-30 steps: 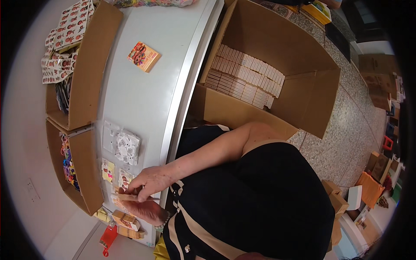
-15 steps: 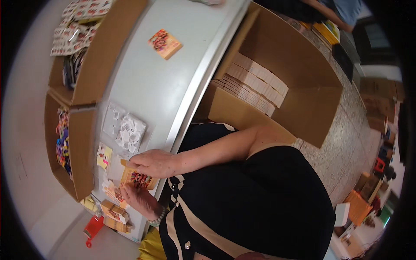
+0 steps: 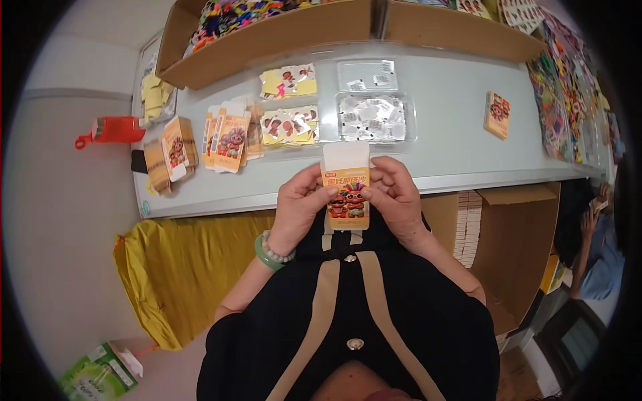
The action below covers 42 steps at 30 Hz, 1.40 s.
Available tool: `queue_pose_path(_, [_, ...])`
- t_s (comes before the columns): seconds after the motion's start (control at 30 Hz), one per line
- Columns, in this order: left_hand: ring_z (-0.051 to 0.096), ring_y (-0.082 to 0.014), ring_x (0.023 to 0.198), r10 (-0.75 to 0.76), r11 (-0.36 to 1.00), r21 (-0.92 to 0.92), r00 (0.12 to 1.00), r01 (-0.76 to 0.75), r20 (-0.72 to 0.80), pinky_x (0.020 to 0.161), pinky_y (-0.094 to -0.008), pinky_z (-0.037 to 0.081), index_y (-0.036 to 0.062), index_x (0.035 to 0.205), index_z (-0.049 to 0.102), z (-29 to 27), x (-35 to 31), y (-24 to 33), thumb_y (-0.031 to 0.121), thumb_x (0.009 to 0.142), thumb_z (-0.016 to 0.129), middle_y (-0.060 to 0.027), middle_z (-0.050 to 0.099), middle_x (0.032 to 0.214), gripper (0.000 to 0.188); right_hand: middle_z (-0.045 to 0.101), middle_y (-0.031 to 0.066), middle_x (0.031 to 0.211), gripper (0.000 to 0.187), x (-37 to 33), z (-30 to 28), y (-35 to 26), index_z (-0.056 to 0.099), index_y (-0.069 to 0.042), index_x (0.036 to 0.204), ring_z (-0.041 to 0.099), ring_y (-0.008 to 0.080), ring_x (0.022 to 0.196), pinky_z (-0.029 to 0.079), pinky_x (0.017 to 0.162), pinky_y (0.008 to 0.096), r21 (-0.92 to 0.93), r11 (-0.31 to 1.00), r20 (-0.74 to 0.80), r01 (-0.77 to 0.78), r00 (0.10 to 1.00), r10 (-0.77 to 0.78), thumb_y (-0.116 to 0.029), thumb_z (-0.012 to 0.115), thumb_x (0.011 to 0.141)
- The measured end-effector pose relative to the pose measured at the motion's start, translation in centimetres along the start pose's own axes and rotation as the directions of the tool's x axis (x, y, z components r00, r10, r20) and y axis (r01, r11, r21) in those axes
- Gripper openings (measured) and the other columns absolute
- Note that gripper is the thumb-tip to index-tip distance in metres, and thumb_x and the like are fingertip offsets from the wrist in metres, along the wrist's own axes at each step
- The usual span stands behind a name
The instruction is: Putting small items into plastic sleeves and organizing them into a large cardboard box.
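A small orange carton [image 3: 348,212] with cartoon figures on its front is in front of my chest, its white top flap standing up. My left hand [image 3: 301,204] grips its left side, thumb on the front. My right hand [image 3: 400,204] pinches the right side the same way. Beyond it on the table, a clear plastic tray [image 3: 410,136] holds white printed packets [image 3: 372,119]. To their left lie yellow cards with cartoon pictures [image 3: 289,125]. Farther left are flattened orange cartons [image 3: 231,144] and a bundled stack of cartons [image 3: 175,150]. A closed orange carton [image 3: 497,115] lies at the right.
Open cardboard boxes with colourful small goods line the back, one with a brown front wall [image 3: 281,41]. A large cardboard box [image 3: 515,247] at lower right holds rows of cartons. Yellow cloth [image 3: 194,274] hangs at left, near a red container [image 3: 117,129]. Another person's arm [image 3: 586,244] shows far right.
The view has turned. Earlier the carton was held low at the table edge, one hand over its end; now both hands hold it from the sides, its white flap raised.
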<state>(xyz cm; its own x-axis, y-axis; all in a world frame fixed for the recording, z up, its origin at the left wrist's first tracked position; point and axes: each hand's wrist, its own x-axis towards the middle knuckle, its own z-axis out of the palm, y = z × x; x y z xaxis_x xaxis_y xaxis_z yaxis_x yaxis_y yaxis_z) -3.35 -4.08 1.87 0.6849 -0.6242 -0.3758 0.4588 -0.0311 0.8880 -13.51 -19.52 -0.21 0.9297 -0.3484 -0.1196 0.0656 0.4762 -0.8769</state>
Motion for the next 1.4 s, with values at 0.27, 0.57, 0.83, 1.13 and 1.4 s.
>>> queue_pose_path(0.27, [0.059, -0.0088, 0.087, 0.329, 0.944, 0.039, 0.944, -0.329, -0.001, 0.075, -0.0208, 0.049, 0.0004, 0.126, 0.043, -1.3, -0.9, -1.2, -0.005, 0.084, 0.06, -0.0062, 0.061, 0.095, 0.045, 0.058, 0.0081, 0.104, 0.048, 1.2, 0.4, -0.3, 0.042, -0.003, 0.129, 0.056, 0.0099, 0.09, 0.046, 0.08, 0.0225, -0.136, 0.986, 0.123, -0.1, 0.985, 0.117, 0.006, 0.056, 0.084])
queue_pose_path(0.57, [0.052, -0.0051, 0.087, 0.007, 1.0, 0.009, 0.97, -0.01, 0.241, 0.076, -0.0196, 0.044, 0.0002, 0.107, 0.056, -3.4, -0.6, -0.7, 0.0, 0.089, 0.057, -0.0004, 0.057, 0.094, 0.019, 0.054, 0.0, 0.093, 0.029, 1.8, -0.6, -2.1, 0.056, -0.004, 0.099, 0.051, 0.0078, 0.083, 0.042, 0.077, 0.0226, -0.408, 0.904, 0.269, -0.125, 0.93, 0.25, 0.007, 0.064, 0.073])
queue_pose_path(0.83, [0.05, -0.0034, 0.08, 0.169, 0.974, 0.116, 0.965, -0.194, 0.199, 0.072, -0.0191, 0.043, 0.0013, 0.097, 0.056, -2.9, -0.5, -0.1, 0.008, 0.09, 0.057, 0.0014, 0.056, 0.087, 0.009, 0.055, 0.0024, 0.095, 0.034, 1.8, 1.7, -2.6, 0.058, 0.0, 0.099, 0.054, 0.011, 0.091, 0.044, 0.08, 0.0234, -0.296, 0.898, 0.04, -0.326, 0.935, 0.353, 0.012, 0.06, 0.067])
queue_pose_path(1.13, [0.052, -0.0041, 0.082, 0.142, 0.988, -0.081, 0.975, -0.13, 0.169, 0.072, -0.0183, 0.045, -0.0001, 0.108, 0.055, -3.0, -0.7, -0.6, 0.0, 0.087, 0.059, -0.0015, 0.058, 0.092, 0.021, 0.06, 0.0071, 0.095, 0.024, 2.0, 1.7, -3.1, 0.061, -0.002, 0.099, 0.057, 0.0138, 0.084, 0.046, 0.074, 0.0266, -0.621, 0.726, 0.376, 0.295, 0.925, -0.054, 0.004, 0.061, 0.077])
queue_pose_path(1.4, [0.053, -0.0041, 0.08, 0.156, 0.975, 0.122, 0.964, -0.185, 0.214, 0.072, -0.0186, 0.046, -0.0003, 0.119, 0.053, -2.9, -1.0, -0.5, -0.002, 0.086, 0.059, -0.0007, 0.059, 0.09, 0.033, 0.057, 0.0026, 0.087, 0.009, 2.9, 2.7, -4.0, 0.059, 0.001, 0.09, 0.054, 0.0103, 0.082, 0.043, 0.075, 0.0239, -0.532, 0.825, 0.177, -0.19, 0.928, 0.327, -0.003, 0.06, 0.083])
